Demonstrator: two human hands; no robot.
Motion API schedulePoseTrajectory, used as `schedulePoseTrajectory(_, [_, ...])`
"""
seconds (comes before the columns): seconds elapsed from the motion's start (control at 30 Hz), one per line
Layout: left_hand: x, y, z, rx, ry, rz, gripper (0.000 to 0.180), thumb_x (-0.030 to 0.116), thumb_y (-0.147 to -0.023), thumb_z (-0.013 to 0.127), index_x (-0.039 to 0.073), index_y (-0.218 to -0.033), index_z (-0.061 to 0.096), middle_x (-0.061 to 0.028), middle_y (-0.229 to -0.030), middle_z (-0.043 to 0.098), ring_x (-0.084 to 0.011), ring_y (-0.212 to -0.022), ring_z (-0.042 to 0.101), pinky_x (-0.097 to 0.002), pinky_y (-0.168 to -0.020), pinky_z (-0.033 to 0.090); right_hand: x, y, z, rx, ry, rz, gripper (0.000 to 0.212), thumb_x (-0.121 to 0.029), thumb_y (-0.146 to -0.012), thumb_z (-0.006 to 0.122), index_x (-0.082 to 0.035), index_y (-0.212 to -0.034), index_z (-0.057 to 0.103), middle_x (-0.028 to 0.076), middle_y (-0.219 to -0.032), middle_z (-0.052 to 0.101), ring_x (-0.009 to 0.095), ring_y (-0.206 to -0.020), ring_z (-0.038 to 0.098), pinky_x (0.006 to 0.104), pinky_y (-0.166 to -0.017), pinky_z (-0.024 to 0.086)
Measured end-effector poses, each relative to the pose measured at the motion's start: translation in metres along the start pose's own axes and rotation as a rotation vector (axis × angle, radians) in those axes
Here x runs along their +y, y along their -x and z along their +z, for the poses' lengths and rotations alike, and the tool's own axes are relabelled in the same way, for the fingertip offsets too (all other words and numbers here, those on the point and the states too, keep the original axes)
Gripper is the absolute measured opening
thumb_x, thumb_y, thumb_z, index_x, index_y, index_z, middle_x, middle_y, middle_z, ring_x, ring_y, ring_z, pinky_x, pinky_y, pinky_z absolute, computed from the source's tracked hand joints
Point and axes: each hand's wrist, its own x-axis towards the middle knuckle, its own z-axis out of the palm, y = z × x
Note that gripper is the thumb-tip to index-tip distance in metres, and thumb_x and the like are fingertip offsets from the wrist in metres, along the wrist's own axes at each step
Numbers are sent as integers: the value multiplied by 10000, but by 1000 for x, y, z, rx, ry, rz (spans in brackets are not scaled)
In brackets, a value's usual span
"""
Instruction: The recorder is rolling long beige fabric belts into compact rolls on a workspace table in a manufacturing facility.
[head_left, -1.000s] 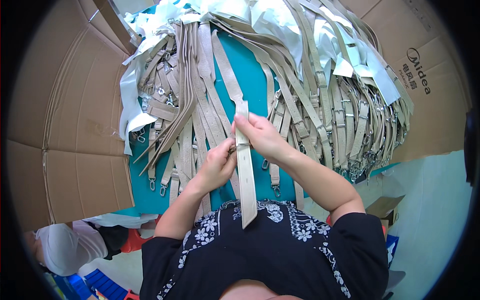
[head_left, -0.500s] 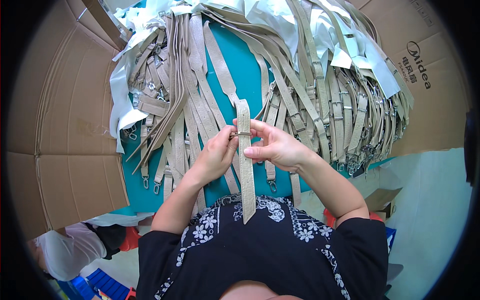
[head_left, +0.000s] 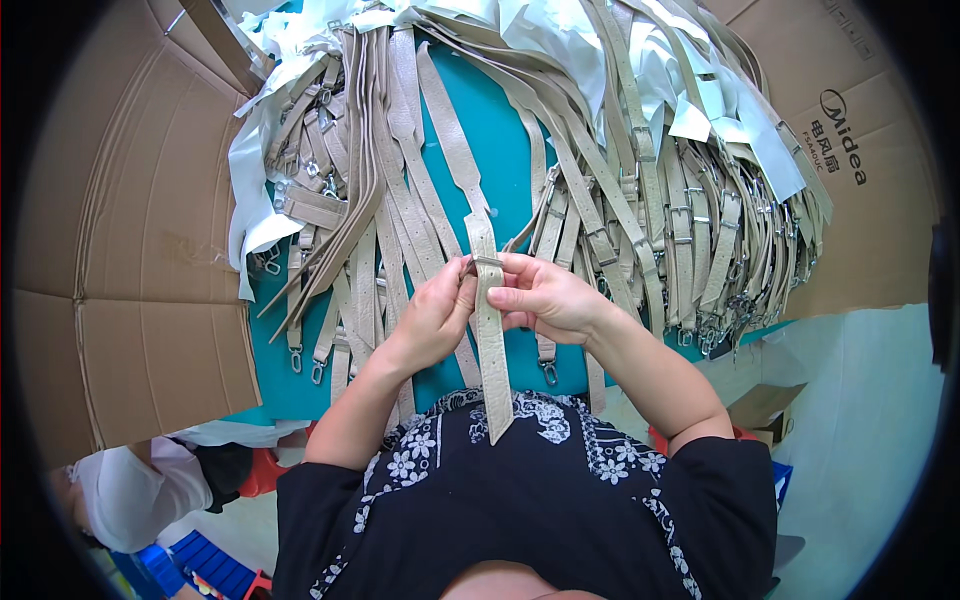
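Note:
A beige leather strap (head_left: 492,365) with punched holes hangs in front of me, its pointed end over my dark top. Its upper part runs away across the table. A metal buckle (head_left: 486,261) lies across the strap between my hands. My left hand (head_left: 437,315) is closed on the buckle's left side; its fingertips are partly hidden. From the right, my right hand (head_left: 553,300) pinches the strap just below the buckle, thumb in front and fingers behind.
Bundles of similar straps (head_left: 345,170) with metal clips lie left on the green table (head_left: 505,140); more buckled straps (head_left: 690,215) hang at the right. White sheets (head_left: 255,190) lie among them. Cardboard (head_left: 160,230) flanks both sides. Another person (head_left: 145,490) is at lower left.
The strap's upper part has tilted slightly leftward and sits a little lower at the buckle. Both hands keep their hold with small finger shifts. The whole view has moved slightly.

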Motion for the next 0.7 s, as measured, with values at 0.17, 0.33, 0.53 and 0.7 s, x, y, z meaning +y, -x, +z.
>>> schedulePoseTrajectory(0.17, [-5,6,10,127,255,-5,143,133,-909,453,-4,-929,485,-136,-695,547,-214,-563,540,-302,-522,417,3,-1,-4,-103,-115,-5,395,-69,-839,584,-41,-1214,462,33,-983,575,83,-790,582,213,-657,514])
schedulePoseTrajectory(0.33, [7,6,6,203,-28,2,133,133,-887,499,4,-851,494,-152,-657,539,-251,-517,541,-330,-478,408,-16,8,13,2,-40,4,409,-73,-841,577,-5,-1218,433,71,-973,579,105,-822,594,210,-651,512])
schedulePoseTrajectory(0.53, [22,6,4,225,-175,84,170,143,-883,511,6,-784,501,-129,-526,478,-205,-432,477,-332,-414,341,-8,3,-18,-281,-423,131,335,-112,-886,503,19,-1188,445,27,-850,534,95,-714,554,277,-723,543])
schedulePoseTrajectory(0.7, [33,2,3,194,-188,1,214,162,-883,517,9,-737,484,-130,-523,470,-217,-428,467,-337,-414,338,-10,7,-16,-273,-616,165,316,-87,-891,481,31,-1181,438,-12,-753,426,72,-659,500,291,-740,551])
